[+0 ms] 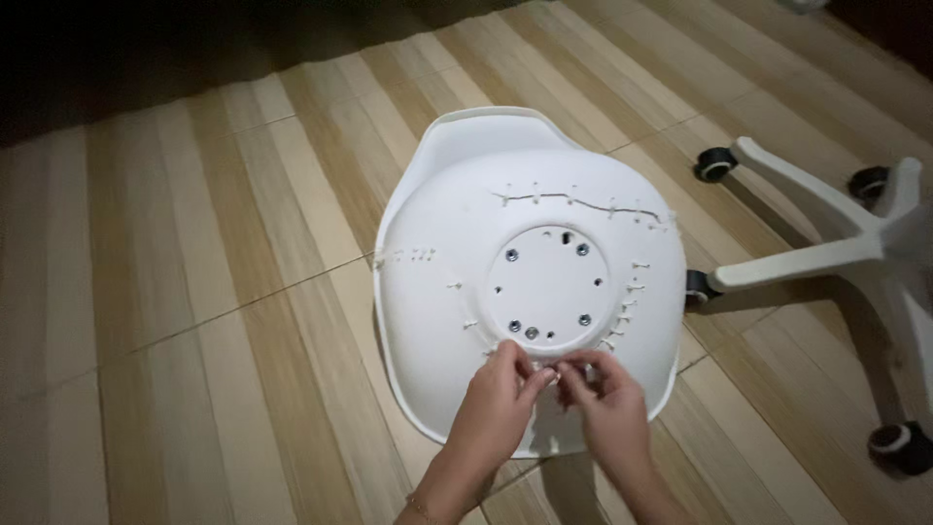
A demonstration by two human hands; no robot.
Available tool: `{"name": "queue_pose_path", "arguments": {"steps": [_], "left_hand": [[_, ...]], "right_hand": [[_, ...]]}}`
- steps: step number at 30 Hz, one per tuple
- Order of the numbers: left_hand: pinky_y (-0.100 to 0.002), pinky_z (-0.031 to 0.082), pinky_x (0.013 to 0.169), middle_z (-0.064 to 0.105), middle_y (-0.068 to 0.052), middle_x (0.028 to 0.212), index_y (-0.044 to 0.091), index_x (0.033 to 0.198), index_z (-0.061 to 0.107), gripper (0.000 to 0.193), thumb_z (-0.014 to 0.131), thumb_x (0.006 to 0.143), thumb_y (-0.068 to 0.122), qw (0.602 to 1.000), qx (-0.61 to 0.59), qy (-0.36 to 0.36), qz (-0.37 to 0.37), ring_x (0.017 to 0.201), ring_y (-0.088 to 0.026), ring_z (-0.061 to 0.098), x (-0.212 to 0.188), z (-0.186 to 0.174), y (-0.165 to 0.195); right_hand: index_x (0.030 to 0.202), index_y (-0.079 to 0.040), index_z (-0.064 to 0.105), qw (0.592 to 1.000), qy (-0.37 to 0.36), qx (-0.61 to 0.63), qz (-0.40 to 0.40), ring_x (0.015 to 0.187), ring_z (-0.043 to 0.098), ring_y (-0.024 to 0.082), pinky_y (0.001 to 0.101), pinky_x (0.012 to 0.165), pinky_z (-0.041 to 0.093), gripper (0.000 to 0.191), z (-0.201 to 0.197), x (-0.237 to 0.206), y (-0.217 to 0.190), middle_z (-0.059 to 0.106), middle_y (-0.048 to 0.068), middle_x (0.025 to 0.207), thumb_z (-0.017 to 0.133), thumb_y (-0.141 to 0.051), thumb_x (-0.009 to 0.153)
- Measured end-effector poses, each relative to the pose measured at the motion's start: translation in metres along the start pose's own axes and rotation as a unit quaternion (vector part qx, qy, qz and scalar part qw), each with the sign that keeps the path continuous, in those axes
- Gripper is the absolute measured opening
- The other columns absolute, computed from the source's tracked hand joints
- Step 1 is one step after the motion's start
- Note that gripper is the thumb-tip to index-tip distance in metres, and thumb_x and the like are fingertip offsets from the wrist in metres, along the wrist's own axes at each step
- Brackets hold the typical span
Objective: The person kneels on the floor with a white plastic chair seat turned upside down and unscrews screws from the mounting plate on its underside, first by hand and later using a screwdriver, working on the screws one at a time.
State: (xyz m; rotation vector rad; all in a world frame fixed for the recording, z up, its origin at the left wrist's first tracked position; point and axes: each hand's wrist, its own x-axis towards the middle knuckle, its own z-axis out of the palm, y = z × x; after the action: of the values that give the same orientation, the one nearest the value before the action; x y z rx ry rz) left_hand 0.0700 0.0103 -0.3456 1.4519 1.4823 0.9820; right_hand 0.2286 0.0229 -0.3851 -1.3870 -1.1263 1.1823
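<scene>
1. A white moulded plastic chair seat shell (457, 292) lies upside down on the floor, its underside facing up, directly under both hands.
2. The left hand (498, 401) and right hand (604, 401) meet at the near edge of the shell's round raised mounting plate (547, 287). The fingertips of each grip are pinched nearly closed around something small and pale; what it is cannot be told.
3. Just beyond the grip, the plate carries several dark bolt heads around its ring.
4. Further out from the grip, small white ties run in a line across the shell.
5. To the right of the grip, well apart, lies a white star-shaped chair base (836, 248) with black castor wheels.
6. Everything rests on a floor of light wood-pattern tiles (194, 292).
</scene>
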Motion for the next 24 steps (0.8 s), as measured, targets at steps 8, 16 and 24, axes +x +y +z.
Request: {"name": "queue_pose_path", "arguments": {"steps": [8,16,24], "left_hand": [[-0.024,0.042,0.037,0.074,-0.006,0.075,0.0,0.097,0.074,0.021,0.069,0.094,0.019,0.969,-0.178,-0.006,-0.173,0.044,-0.007,0.053,0.01,-0.005,-0.004],[-0.024,0.044,0.038,0.077,-0.006,0.079,-0.002,0.1,0.074,0.024,0.067,0.096,0.02,0.961,-0.215,-0.041,-0.168,0.045,-0.009,0.057,0.02,-0.014,-0.003],[-0.034,0.058,0.067,0.073,-0.01,0.094,0.003,0.107,0.068,0.018,0.063,0.099,0.017,0.98,0.064,0.179,0.062,0.077,-0.018,0.073,0.028,-0.024,-0.025]], "right_hand": [[0.105,0.006,0.077,0.997,-0.041,-0.049,0.037,0.06,0.06,0.013,0.0276,0.054,0.048,0.02,0.0,0.009,-0.009,0.072,0.01,0.074,0.071,-0.006,0.09],[0.108,-0.001,0.081,0.983,-0.07,-0.169,0.033,0.056,0.059,0.013,0.0284,0.053,0.05,0.024,-0.006,0.016,-0.033,0.074,0.011,0.07,0.072,-0.013,0.09],[0.103,-0.004,0.08,0.883,-0.053,-0.428,-0.185,0.065,0.074,0.024,0.0352,0.061,0.057,0.019,0.01,0.025,-0.055,0.077,0.016,0.087,0.074,-0.016,0.088]]}}
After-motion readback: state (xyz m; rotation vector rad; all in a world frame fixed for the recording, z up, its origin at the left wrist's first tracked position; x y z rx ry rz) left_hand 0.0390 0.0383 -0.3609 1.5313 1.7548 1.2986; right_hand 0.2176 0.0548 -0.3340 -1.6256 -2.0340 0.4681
